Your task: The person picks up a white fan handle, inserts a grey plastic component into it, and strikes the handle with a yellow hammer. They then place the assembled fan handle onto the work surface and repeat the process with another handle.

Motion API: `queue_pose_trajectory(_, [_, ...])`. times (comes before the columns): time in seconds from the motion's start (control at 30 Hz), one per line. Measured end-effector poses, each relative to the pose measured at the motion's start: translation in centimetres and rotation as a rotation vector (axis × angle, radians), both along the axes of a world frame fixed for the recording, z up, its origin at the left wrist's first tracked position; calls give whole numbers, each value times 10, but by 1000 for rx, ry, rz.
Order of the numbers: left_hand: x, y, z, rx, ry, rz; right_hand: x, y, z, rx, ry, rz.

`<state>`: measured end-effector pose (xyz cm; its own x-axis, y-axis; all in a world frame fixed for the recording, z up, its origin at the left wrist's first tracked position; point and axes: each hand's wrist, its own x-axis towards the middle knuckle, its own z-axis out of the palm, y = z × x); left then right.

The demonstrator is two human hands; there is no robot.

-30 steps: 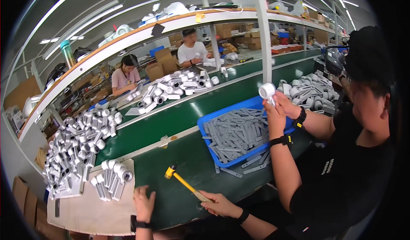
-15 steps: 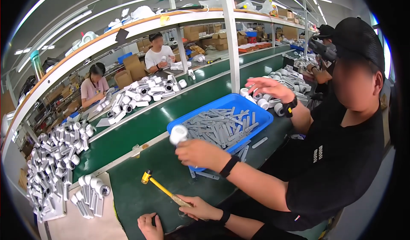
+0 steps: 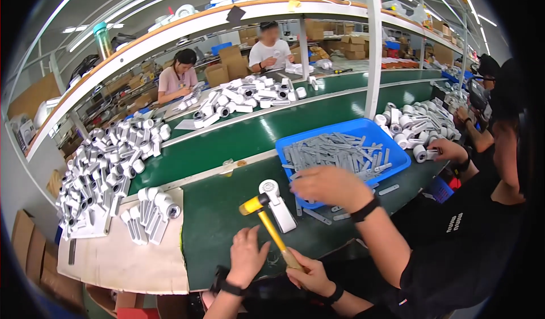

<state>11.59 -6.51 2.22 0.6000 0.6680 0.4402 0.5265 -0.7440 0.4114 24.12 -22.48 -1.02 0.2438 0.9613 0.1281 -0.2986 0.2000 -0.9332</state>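
My right hand (image 3: 310, 273) grips a hammer (image 3: 275, 231) by the lower end of its yellow handle. The black-and-yellow head is raised at the left edge of a white part with a round vented head, which looks like a handheld fan (image 3: 280, 212). That fan lies on the green bench mat (image 3: 207, 205). Just left of the hammer handle, my left hand (image 3: 247, 255) is open with fingers stretched toward the fan, apart from it. A co-worker's hand (image 3: 335, 189) hovers at the near edge of a blue tray (image 3: 306, 130) heaped with grey flat strips (image 3: 335, 153).
More white fan parts lie in a group on a beige board (image 3: 125, 265) at the left, with a large heap (image 3: 108, 171) behind. The co-worker's other hand (image 3: 448, 150) touches a pile (image 3: 417, 123) at the right. Loose strips (image 3: 389, 190) lie beside the tray. A post (image 3: 373, 52) rises behind it.
The view has swung right. The white fan now lies on the bench; earlier the co-worker held a white part. My left hand has risen and opened; the co-worker's far hand has reached the pile.
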Motion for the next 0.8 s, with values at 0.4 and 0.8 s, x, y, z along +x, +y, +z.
queue_pose_trajectory(0.4, [74,19,-31,-56,-14,-101,29,-33,8,-3,-302,-159])
queue_pose_trajectory(0.8, [-103,29,-22,-399,-374,106,12,6,5,-175,-393,140])
